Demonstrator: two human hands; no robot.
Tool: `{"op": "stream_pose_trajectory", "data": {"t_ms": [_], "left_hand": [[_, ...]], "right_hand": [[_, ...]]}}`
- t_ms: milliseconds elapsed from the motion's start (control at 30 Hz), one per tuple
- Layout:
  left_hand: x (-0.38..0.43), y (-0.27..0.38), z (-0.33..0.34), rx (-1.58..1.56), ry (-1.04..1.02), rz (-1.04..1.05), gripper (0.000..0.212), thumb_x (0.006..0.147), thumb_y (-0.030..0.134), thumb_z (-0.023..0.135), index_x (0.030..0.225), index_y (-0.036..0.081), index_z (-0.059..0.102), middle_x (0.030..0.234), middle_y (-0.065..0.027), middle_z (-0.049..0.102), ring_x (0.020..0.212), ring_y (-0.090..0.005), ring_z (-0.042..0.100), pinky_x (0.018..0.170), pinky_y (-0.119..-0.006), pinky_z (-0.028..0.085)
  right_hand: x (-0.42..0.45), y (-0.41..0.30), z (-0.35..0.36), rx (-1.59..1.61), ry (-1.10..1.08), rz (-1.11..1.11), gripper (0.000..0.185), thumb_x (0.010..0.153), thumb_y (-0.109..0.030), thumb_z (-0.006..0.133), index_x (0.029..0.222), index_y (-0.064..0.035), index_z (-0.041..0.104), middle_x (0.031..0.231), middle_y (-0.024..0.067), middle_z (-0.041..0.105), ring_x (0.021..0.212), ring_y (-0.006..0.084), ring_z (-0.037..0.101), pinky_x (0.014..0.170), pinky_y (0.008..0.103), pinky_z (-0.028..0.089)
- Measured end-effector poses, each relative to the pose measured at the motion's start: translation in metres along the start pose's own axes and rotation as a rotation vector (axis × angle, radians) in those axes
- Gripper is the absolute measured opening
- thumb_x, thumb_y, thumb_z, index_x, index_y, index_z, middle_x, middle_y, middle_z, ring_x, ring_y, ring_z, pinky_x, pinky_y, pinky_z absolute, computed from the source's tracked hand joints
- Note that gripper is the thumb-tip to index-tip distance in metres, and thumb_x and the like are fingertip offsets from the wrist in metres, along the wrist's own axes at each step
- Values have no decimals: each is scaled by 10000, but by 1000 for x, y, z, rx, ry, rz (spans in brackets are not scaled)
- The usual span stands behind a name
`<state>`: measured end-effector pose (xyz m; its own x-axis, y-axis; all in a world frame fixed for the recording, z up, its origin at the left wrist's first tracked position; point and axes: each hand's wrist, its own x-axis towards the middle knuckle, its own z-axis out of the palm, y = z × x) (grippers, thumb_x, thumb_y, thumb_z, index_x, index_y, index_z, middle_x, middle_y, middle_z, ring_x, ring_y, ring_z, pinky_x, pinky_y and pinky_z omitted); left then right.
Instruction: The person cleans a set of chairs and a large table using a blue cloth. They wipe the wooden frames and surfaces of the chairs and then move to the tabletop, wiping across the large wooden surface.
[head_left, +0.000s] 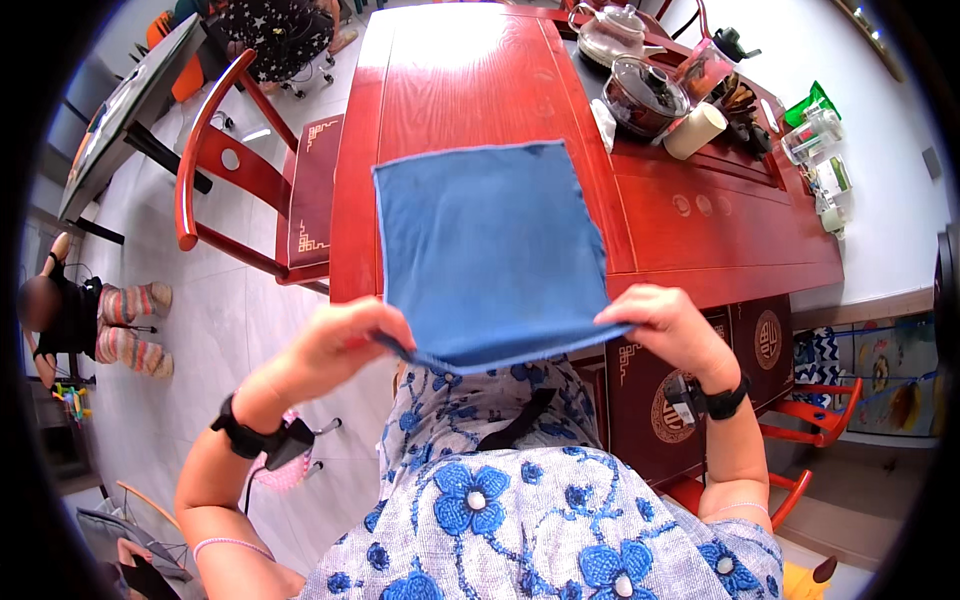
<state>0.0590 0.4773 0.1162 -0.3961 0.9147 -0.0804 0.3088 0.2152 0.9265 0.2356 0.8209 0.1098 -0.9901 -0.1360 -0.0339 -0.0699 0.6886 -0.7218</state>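
Note:
A square blue cloth (491, 240) lies spread over the front part of a red wooden table (465, 90). Its near edge is lifted and hangs past the table's front edge, above my lap. My left hand (341, 345) pinches the near left corner of the cloth, which is bunched dark under the fingers. At the near right corner, my right hand (667, 322) grips the cloth between thumb and fingers. The far half appears to rest flat on the tabletop, with small wrinkles. Both wrists carry black straps with small devices.
Right of the cloth stand a glass teapot (615, 34), a lidded glass pot (645, 94), a cream cup (696, 131) and a pink bottle (705, 64). A red wooden chair (240, 165) stands to the left. Several other people are around the room, one in striped trousers (131, 322).

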Motion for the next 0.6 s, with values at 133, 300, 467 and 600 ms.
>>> {"op": "stream_pose_trajectory", "data": {"t_ms": [133, 300, 467, 600], "left_hand": [[-4, -19, 17, -147, -79, -99, 264, 765, -175, 557, 947, 11, 606, 918, -58, 637, 891, -155, 629, 774, -276, 514], [49, -43, -21, -345, 214, 24, 326, 776, -131, 550, 1070, 10, 541, 1032, -54, 587, 961, -112, 576, 821, -235, 465], [71, -53, -36, 645, 642, 41, 418, 803, 43, 657, 1188, 45, 493, 1189, -121, 531, 1131, -248, 508, 952, -342, 414], [57, -48, -12, 698, 325, 107, 427, 747, 152, 732, 1107, 37, 531, 1121, -156, 541, 1095, -342, 491, 934, -400, 417]], "right_hand": [[4, 3, 2, 18, -223, 78, 291, 699, 71, 646, 968, -36, 677, 860, 99, 664, 814, 229, 641, 745, 295, 508], [57, 27, -17, 284, 78, 124, 319, 743, 67, 544, 1036, 1, 650, 984, 70, 657, 936, 154, 610, 837, 275, 477], [88, 34, -7, -361, 589, -31, 496, 788, -142, 663, 1242, -30, 500, 1197, 157, 548, 1075, 319, 528, 939, 380, 423], [71, 3, 40, -339, 483, -142, 331, 738, -86, 689, 1052, -37, 598, 1044, 131, 618, 992, 311, 572, 872, 385, 466]]}}
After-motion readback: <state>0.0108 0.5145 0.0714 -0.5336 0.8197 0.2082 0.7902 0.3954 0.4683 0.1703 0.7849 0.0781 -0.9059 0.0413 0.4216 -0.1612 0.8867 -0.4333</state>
